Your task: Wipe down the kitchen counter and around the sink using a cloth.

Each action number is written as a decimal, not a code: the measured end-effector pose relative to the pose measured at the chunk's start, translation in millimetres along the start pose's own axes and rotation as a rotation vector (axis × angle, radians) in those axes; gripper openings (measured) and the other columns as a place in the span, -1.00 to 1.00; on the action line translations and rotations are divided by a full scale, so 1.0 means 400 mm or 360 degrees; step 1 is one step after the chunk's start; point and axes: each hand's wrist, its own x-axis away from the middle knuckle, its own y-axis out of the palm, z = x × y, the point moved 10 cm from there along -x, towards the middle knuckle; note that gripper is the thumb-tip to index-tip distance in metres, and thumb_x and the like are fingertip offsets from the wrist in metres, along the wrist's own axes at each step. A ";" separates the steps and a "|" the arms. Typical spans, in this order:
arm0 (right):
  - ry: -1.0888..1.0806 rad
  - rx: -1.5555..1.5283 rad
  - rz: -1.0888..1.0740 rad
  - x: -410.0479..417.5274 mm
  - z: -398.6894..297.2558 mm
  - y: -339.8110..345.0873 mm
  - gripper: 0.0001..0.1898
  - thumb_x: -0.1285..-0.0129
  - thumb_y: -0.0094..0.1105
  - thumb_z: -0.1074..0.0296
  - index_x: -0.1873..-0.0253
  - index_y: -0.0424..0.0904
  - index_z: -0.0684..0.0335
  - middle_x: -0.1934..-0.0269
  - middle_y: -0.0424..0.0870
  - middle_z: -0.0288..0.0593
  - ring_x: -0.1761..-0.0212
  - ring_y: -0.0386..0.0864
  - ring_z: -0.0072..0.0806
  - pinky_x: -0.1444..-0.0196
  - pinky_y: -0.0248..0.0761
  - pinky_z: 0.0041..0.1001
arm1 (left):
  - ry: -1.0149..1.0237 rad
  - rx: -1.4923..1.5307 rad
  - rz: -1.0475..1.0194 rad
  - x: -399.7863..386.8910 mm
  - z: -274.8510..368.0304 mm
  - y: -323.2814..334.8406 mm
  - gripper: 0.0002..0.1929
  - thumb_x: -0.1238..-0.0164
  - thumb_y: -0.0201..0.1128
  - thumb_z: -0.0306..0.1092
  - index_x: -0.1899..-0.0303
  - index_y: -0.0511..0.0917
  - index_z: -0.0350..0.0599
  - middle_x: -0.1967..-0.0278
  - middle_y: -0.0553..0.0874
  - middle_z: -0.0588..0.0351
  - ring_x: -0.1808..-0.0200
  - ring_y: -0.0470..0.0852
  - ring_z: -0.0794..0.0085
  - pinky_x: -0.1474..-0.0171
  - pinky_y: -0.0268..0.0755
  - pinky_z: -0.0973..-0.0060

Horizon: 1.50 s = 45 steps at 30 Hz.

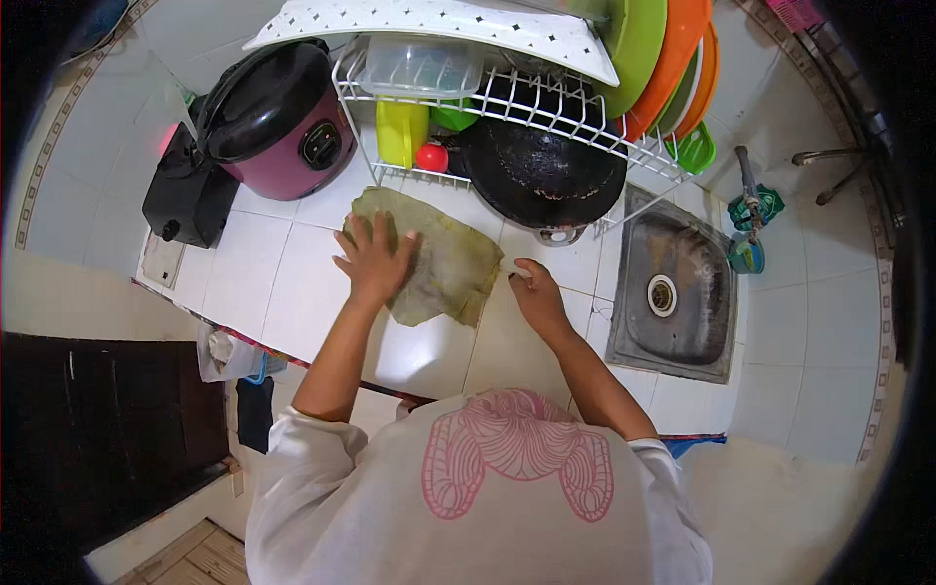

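Observation:
A thin, greenish, ragged-edged sheet (461, 252), a leaf or a worn cloth, lies spread on the white tiled counter (307, 285). My left hand (376, 259) rests flat on its left part, fingers spread, holding nothing. At the sheet's right corner is my right hand (541, 296), with its fingers curled. A small pale sliver shows by the right fingertips; I cannot tell whether they pinch it or the sheet's edge.
Behind the sheet stands a white wire dish rack (556, 117) with plates and a black wok (545, 172). A purple rice cooker (285, 139) and a black box (186, 194) are at left. A metal sink (676, 292) is at right. The counter's front edge (292, 358) runs near my body.

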 end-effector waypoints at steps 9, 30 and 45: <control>-0.0207 0.0151 -0.0041 0.022 -0.052 0.019 -0.69 -0.18 0.09 0.33 0.02 0.49 0.37 -0.01 0.51 0.11 -0.09 0.43 -0.06 -0.18 0.24 -0.27 | -0.0107 -0.0477 -0.0118 -0.016 0.078 0.149 -0.17 -0.14 -0.18 0.46 -0.41 0.00 0.30 -0.43 -0.19 -0.13 -0.38 -0.37 -0.36 -0.19 -0.48 -0.44; -0.0251 0.0218 0.0027 0.078 0.039 -0.023 -0.75 -0.16 0.10 0.34 0.08 0.54 0.31 0.03 0.55 0.03 -0.03 0.45 -0.10 -0.12 0.28 -0.24 | 0.0431 -0.0768 0.0263 -0.102 -0.187 0.023 -0.49 -0.38 -0.17 -0.02 -0.35 0.18 0.23 -0.41 0.08 0.15 -0.42 0.00 0.06 -0.31 -0.23 -0.21; -0.0515 0.0569 0.0019 0.101 -0.100 0.041 -0.74 -0.11 0.15 0.42 0.07 0.56 0.31 0.01 0.54 0.06 -0.03 0.43 -0.04 -0.11 0.28 -0.24 | 0.1024 -0.0461 0.0048 -0.008 0.100 0.152 -0.42 -0.33 -0.14 0.17 -0.32 0.25 0.23 -0.41 0.06 0.01 -0.43 -0.07 -0.02 -0.33 -0.31 -0.18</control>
